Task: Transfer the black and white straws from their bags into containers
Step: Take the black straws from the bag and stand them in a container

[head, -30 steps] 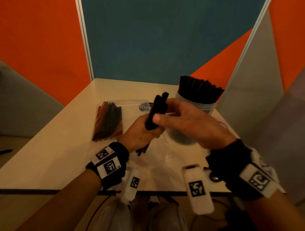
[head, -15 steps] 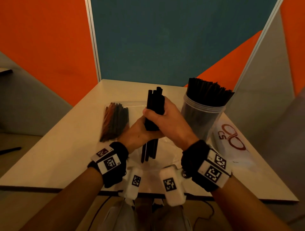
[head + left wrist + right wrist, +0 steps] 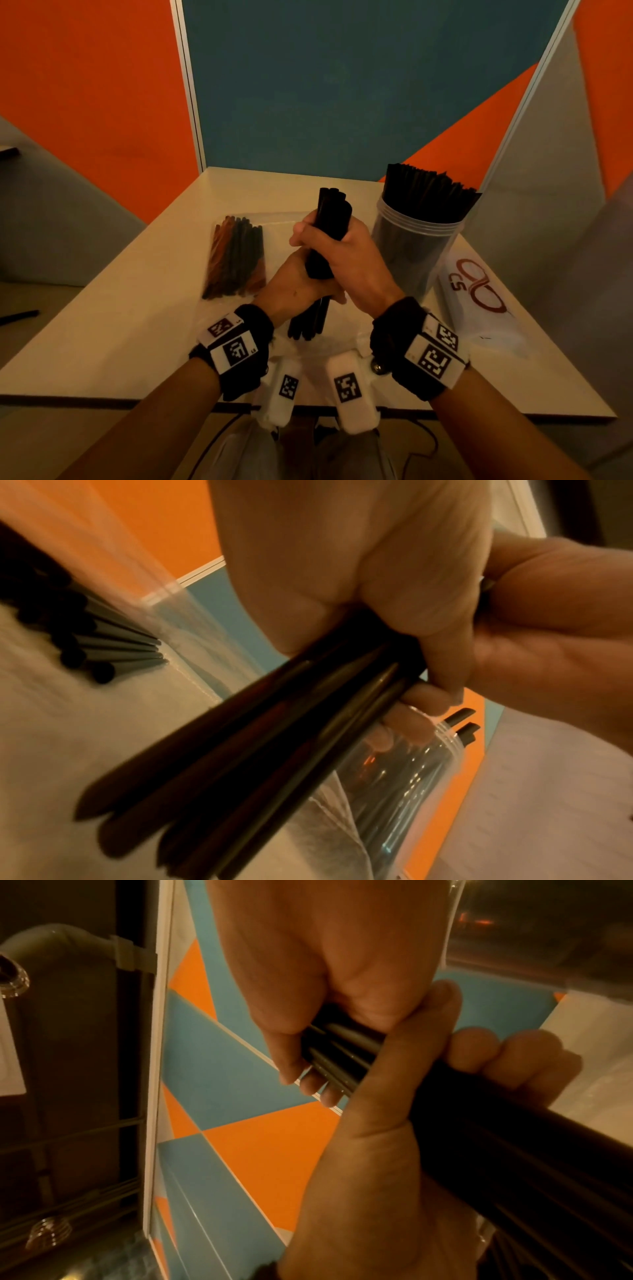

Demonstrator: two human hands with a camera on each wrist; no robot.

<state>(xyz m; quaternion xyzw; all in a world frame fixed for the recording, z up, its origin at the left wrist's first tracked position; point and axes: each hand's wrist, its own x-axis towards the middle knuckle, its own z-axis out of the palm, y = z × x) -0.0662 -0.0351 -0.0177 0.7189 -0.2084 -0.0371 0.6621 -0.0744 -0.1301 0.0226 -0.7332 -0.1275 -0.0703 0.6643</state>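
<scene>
We can read two red letters — "CS" — on the clear plastic bag lying at the right of the table, next to a red loopy sign. The black-and-white square tags on the wrist bands show patterns — no words.

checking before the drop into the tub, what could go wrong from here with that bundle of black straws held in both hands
1. The clear container already looks packed with black straws, so the bundle of black straws may jam at the rim or not fit.
2. The bundle's lower ends splay unevenly below the left hand; loose ones could slip out when the right hand lifts.
3. The container stands close beside the right hand, so a careless swing might tip it.
</scene>
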